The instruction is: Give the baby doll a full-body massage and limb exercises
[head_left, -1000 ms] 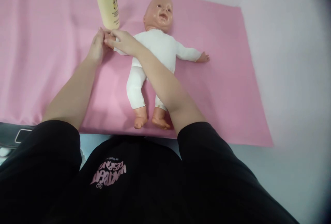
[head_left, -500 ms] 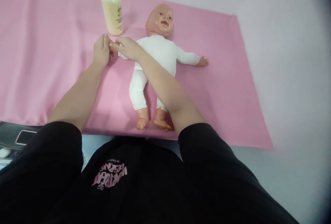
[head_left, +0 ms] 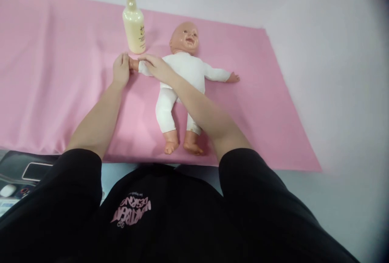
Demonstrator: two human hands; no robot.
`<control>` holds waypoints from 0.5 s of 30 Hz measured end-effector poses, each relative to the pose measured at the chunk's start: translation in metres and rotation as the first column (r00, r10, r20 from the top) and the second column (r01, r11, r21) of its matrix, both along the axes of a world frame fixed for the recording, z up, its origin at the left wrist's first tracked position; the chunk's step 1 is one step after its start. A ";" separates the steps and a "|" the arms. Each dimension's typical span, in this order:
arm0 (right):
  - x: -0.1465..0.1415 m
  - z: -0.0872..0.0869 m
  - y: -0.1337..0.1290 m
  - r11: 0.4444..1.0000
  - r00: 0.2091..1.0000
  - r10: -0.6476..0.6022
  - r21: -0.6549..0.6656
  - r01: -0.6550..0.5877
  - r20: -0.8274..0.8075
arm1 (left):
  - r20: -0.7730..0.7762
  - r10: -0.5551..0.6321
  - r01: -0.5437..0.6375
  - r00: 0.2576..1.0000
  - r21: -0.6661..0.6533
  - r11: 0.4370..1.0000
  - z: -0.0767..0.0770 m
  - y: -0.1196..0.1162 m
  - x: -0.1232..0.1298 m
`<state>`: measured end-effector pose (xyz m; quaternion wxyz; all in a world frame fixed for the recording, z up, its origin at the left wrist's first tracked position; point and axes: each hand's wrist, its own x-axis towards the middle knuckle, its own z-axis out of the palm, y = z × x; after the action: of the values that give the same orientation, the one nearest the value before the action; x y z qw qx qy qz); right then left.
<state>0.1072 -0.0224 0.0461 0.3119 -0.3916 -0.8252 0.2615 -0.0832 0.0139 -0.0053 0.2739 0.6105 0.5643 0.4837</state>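
A baby doll (head_left: 188, 68) in a white bodysuit lies on its back, its arms spread and its feet toward me. My left hand (head_left: 121, 69) is closed round the doll's hand at the left; the doll's wrist shows beside my fingers. Over the white sleeve of that same arm lies my right hand (head_left: 155, 67), its fingers curled round the forearm and partly hidden. Just beyond my hands stands a pale yellow pump bottle (head_left: 134, 32), upright, with a dark print on its side.
A pink sheet (head_left: 249, 125) covers the table under the doll. Behind and to the right is a pale wall (head_left: 328, 52). At lower left, below the table edge, are a dark phone-like object (head_left: 36, 171) and a white rounded object (head_left: 8, 190).
My right hand has slid from the doll's hand up onto its sleeve, baring the wrist. My left hand still holds the doll's hand. The whole view has shifted slightly.
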 end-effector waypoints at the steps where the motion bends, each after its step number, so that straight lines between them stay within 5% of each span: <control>1: 0.008 -0.001 -0.012 1.000 0.999 0.020 -0.013 -0.021 -0.050 | 0.002 0.030 -0.030 1.000 -0.005 1.000 0.000 0.001 0.000; 9: 0.086 0.005 -0.145 0.984 0.983 0.156 -0.102 -0.147 0.093 | -0.178 0.058 -0.079 0.982 -0.111 0.991 -0.010 0.028 -0.013; 12: 0.097 0.015 -0.185 0.984 0.955 0.167 -0.101 -0.146 0.244 | -0.149 0.081 -0.098 0.986 -0.111 0.989 -0.008 0.026 -0.014; 15: 0.097 0.022 -0.215 0.940 0.871 0.340 -0.138 -0.311 0.356 | -0.135 0.074 -0.090 0.988 -0.118 0.989 -0.006 0.020 -0.018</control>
<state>0.2042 -0.2377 0.0682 0.0850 -0.3013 -0.9129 0.2618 -0.1007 0.0338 -0.0117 0.2538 0.5988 0.6344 0.4177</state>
